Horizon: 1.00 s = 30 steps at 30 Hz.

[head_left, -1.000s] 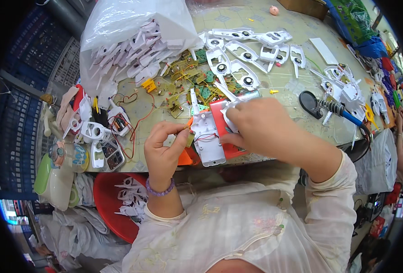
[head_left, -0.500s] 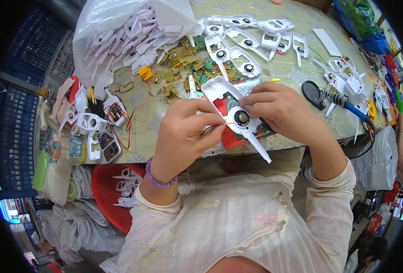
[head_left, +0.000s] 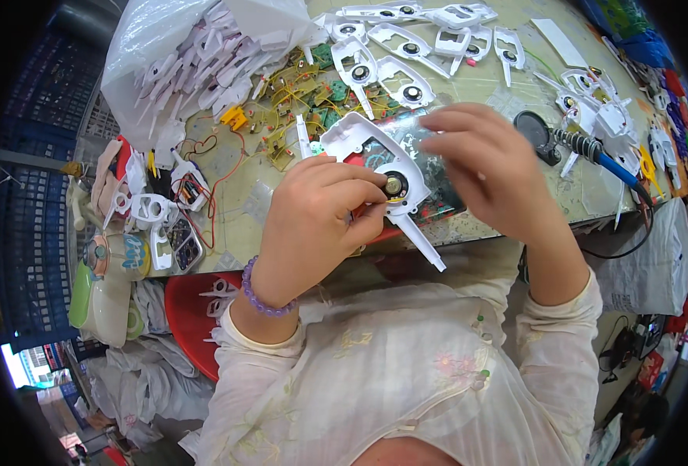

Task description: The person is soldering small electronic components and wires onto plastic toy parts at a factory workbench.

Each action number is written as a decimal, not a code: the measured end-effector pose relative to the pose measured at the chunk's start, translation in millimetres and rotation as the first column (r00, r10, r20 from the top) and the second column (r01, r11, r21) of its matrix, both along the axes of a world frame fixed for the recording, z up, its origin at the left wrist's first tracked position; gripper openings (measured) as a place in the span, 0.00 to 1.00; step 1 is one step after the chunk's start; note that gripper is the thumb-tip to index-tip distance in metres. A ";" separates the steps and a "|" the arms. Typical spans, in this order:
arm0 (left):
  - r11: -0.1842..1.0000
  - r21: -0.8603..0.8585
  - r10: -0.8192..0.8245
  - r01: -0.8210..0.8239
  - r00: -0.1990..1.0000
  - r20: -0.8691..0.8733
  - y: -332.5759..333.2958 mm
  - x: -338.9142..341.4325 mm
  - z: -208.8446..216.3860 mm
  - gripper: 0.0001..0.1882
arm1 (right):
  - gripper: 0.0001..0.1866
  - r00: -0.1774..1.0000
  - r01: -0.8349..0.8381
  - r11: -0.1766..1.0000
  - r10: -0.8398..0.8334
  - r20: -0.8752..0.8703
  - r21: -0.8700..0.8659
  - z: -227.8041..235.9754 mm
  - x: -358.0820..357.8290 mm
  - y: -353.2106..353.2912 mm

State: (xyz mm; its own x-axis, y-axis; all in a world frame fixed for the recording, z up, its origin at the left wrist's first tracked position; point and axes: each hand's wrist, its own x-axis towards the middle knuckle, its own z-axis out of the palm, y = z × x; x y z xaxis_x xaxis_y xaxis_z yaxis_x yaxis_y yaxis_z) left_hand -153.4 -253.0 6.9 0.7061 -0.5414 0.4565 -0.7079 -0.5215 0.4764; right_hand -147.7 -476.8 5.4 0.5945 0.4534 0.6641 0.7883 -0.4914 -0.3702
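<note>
A white plastic housing (head_left: 348,133) with a large cut-out and a narrow tail lies slanted near the table's front edge. A small round speaker (head_left: 395,185) with a black rim sits in its ring. My left hand (head_left: 317,210), closed, grips the housing beside the speaker, its fingertips touching the speaker's edge. Just below them a bit of yellow wire (head_left: 397,201) shows. To the right, my right hand (head_left: 491,175) is raised off the housing, fingers apart and slightly blurred, with nothing seen in it. A dark, shiny flat panel (head_left: 445,203) lies under the housing.
Similar housings with speakers (head_left: 412,95) lie at the back. Wired circuit boards (head_left: 289,97) are heaped beside a clear bag (head_left: 130,78) of white parts. A soldering iron (head_left: 612,167) rests at right, its cable over the edge. A red basin (head_left: 184,318) stands below.
My right hand has let go of the housing and moved up and right. My left fingers have shifted onto the speaker's edge. The whole scene sits slightly further left and up.
</note>
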 end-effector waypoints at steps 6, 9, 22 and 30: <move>1.000 -0.005 -0.001 0.001 0.999 -0.041 1.8 0.7 0.1 0.02 | 0.07 0.879 0.462 0.556 -0.389 -0.275 0.691 -45.8 -56.2 -51.9; 1.000 -0.012 -0.003 0.002 0.998 -0.068 3.1 2.8 -0.1 0.02 | 0.08 0.799 0.494 0.239 -0.503 -0.328 0.836 -66.5 -69.5 -93.9; 0.998 -0.060 0.003 -0.010 0.993 -0.115 7.9 2.3 -6.6 0.02 | 0.10 0.534 0.783 0.379 -0.816 -0.221 0.493 -29.7 -54.0 -163.8; 0.999 -0.047 -0.006 0.001 0.995 -0.097 8.2 2.0 -3.7 0.02 | 0.08 0.618 0.263 0.705 -0.647 0.446 0.659 17.5 -115.2 -96.4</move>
